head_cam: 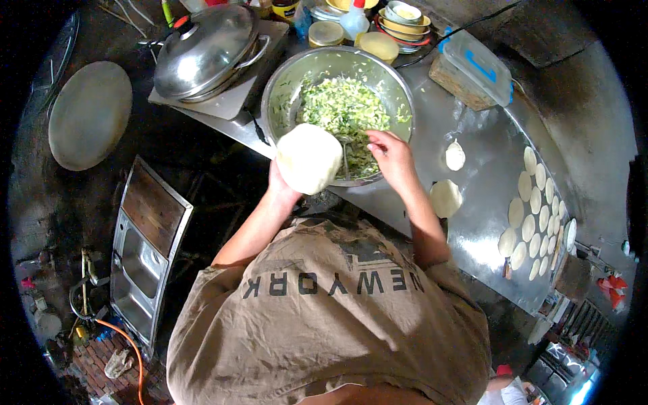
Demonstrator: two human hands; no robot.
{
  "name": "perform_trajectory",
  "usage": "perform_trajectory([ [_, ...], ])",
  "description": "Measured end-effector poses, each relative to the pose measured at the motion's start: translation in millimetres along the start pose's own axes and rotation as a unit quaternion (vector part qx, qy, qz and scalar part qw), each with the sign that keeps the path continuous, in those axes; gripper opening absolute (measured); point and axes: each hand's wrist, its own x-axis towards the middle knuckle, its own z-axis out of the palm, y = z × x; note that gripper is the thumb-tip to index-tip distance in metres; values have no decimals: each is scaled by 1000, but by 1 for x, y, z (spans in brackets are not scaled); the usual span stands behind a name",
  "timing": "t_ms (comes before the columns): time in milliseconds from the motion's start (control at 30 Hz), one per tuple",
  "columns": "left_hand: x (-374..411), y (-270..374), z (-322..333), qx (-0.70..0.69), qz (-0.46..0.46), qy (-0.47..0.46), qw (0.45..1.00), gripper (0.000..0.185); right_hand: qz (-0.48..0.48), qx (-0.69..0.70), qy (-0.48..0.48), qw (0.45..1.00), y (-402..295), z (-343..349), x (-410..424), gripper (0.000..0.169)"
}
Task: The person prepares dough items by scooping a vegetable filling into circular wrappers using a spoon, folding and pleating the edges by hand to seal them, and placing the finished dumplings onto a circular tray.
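Observation:
A thin round sheet of dough rests on my left hand, which supports it from below at the near left rim of a large steel bowl. The sheet hides most of that hand's fingers. Chopped green and pale vegetable filling lies in the steel bowl. Over the bowl's near right side is my right hand, its fingers curled towards the filling. Whether they pinch anything is too small to tell. A thin metal utensil stands in the filling, between the dough sheet and my right fingers.
Several dough rounds lie on the steel table at right, with a single dough round and a small dough piece nearer. A lidded pan stands left of the bowl. A clear lidded box sits at the back right.

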Motion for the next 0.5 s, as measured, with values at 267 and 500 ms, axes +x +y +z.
perform_trajectory([
  [267, -45, 63, 14, -5, 120, 69, 990, 45, -189, -173, -191, 948, 29, 50, 24, 24],
  [500, -74, 67, 5, 71, 159, 120, 977, 46, -125, -140, -10, 982, 35, 25, 67, 6],
])
